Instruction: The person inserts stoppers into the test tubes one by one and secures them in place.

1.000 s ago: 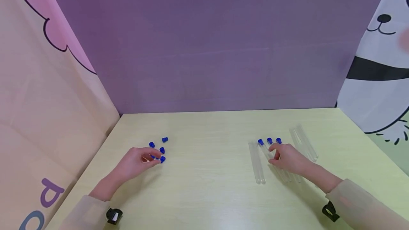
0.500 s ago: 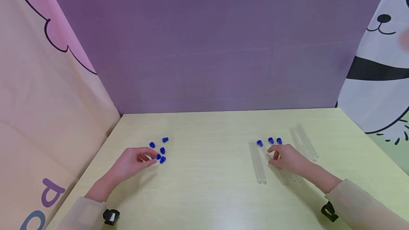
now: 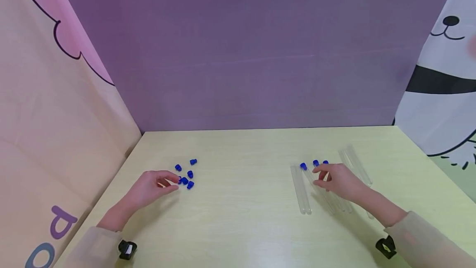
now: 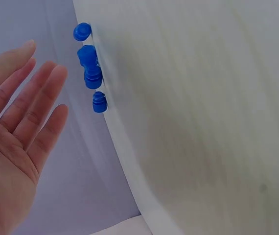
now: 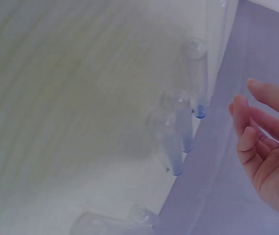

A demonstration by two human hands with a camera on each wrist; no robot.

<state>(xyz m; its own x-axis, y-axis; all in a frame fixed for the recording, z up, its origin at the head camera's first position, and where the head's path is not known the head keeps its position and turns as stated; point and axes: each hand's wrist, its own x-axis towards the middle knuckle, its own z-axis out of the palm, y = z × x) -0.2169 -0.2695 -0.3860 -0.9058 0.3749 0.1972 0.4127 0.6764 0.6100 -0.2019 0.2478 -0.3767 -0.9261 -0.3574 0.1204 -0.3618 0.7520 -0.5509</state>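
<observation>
On the left of the table lie several small blue test tube stoppers [image 3: 190,174], loose in a cluster. Beside them hovers my left hand [image 3: 148,187], thumb and fingers apart around nothing; the left wrist view shows the bare palm and the blue stoppers [image 4: 93,73] beyond the fingertips. My right hand [image 3: 340,179] is above a group of clear test tubes with blue stoppers [image 3: 303,166] in their far ends. It partly hides these tubes. Its fingers are loosely bent and hold nothing, as the right hand [image 5: 271,147] shows in the right wrist view, near the capped tubes [image 5: 197,73].
Two unstoppered test tubes [image 3: 300,191] lie side by side left of the capped ones. More clear tubes [image 3: 355,164] lie to the right, farther back. A purple backdrop [image 3: 238,53] rises behind the pale wooden table [image 3: 238,202].
My left hand has drawn back to the left, uncovering stoppers that its fingers overlapped. The right hand stays over the capped tubes with its fingers slightly more spread.
</observation>
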